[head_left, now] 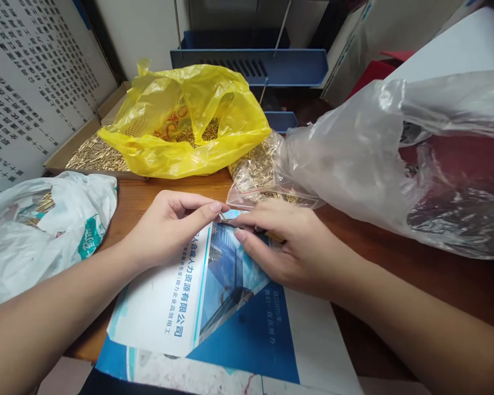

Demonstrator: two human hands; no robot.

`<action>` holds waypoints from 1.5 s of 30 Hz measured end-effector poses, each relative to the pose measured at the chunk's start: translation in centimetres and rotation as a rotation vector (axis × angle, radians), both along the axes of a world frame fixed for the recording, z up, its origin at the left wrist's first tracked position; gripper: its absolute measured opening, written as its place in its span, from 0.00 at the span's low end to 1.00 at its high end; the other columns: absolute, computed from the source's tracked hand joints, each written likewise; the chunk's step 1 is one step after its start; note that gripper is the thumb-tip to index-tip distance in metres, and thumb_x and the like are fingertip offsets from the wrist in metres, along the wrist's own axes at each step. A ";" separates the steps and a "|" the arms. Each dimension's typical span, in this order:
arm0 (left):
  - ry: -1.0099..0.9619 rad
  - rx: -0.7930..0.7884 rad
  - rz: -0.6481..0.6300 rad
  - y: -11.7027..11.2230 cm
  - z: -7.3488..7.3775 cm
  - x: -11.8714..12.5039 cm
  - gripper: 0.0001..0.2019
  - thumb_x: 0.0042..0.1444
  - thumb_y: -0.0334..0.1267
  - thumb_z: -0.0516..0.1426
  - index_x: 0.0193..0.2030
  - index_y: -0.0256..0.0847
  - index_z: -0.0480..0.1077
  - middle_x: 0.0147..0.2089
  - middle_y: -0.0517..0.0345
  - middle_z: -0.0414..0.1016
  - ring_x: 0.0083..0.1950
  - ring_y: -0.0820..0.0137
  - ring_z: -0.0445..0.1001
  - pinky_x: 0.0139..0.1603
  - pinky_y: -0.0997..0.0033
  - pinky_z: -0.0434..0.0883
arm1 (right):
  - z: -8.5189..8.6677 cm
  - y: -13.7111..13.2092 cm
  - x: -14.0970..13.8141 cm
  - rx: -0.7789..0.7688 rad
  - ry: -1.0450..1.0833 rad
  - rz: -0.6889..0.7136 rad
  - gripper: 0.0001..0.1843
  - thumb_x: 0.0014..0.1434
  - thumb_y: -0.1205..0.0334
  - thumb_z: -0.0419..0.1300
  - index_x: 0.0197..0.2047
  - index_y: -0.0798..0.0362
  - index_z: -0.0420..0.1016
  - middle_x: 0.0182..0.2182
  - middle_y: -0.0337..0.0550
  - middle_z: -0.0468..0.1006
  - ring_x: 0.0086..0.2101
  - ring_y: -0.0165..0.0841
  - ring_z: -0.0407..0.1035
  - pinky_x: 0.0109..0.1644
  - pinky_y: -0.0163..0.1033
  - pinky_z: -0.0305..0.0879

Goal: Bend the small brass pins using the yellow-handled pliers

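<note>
Near the middle of the head view, my left hand [175,222] is closed, pinching a thin brass-coloured pin [223,216] between thumb and index finger. My right hand [290,241] is closed around a small hand tool with a slim dark metal tip [229,224]. A bit of yellow shows in the right palm; most of the tool is hidden by the fingers, so its exact kind is unclear. The tool's tip meets or nearly meets the pin. Both hands are over a blue and white printed brochure [247,323].
A yellow plastic bag [148,151] holds brass pins, beside a cardboard tray [61,156] of more pins. A zip bag [257,170] of brass pieces adjoins a large clear bag [337,159] on the right. A white bag [94,197] lies left. Behind stands a blue rack [292,67].
</note>
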State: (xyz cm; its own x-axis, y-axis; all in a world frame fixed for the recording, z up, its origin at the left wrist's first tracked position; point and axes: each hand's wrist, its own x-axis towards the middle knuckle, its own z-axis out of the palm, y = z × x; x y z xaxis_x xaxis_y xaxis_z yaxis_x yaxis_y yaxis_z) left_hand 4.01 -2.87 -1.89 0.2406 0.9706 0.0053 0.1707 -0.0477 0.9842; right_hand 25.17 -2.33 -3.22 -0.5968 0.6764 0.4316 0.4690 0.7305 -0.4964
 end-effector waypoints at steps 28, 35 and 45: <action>0.247 0.065 -0.384 -0.3 -0.2 -0.3 0.13 0.66 0.39 0.53 0.31 0.36 0.70 0.30 0.59 0.73 0.32 0.74 0.69 0.34 0.75 0.66 | 0.2 0.2 0.2 -0.600 0.196 0.190 0.17 0.67 0.62 0.53 0.27 0.55 0.72 0.26 0.41 0.76 0.27 0.27 0.68 0.30 0.32 0.63; 0.163 0.028 -0.436 0.0 -0.4 -0.2 0.12 0.66 0.40 0.55 0.34 0.35 0.72 0.31 0.59 0.73 0.33 0.74 0.70 0.36 0.76 0.67 | -0.1 0.2 0.5 -0.644 0.239 0.252 0.17 0.69 0.59 0.52 0.30 0.56 0.74 0.29 0.44 0.78 0.32 0.30 0.72 0.36 0.34 0.67; 0.149 0.008 -0.454 0.1 -0.6 -0.5 0.15 0.68 0.43 0.55 0.34 0.35 0.73 0.30 0.58 0.72 0.31 0.74 0.69 0.34 0.76 0.67 | 0.2 0.1 0.5 -0.640 0.273 0.282 0.15 0.69 0.62 0.53 0.32 0.56 0.76 0.29 0.42 0.79 0.32 0.28 0.73 0.37 0.33 0.68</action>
State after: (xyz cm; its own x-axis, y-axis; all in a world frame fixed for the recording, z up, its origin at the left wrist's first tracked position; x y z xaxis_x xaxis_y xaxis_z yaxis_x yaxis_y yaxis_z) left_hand 3.55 -2.72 -2.48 0.6389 0.7674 -0.0546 0.2702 -0.1574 0.9498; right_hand 25.68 -2.18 -2.97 -0.7126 0.6825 0.1627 0.1058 0.3338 -0.9367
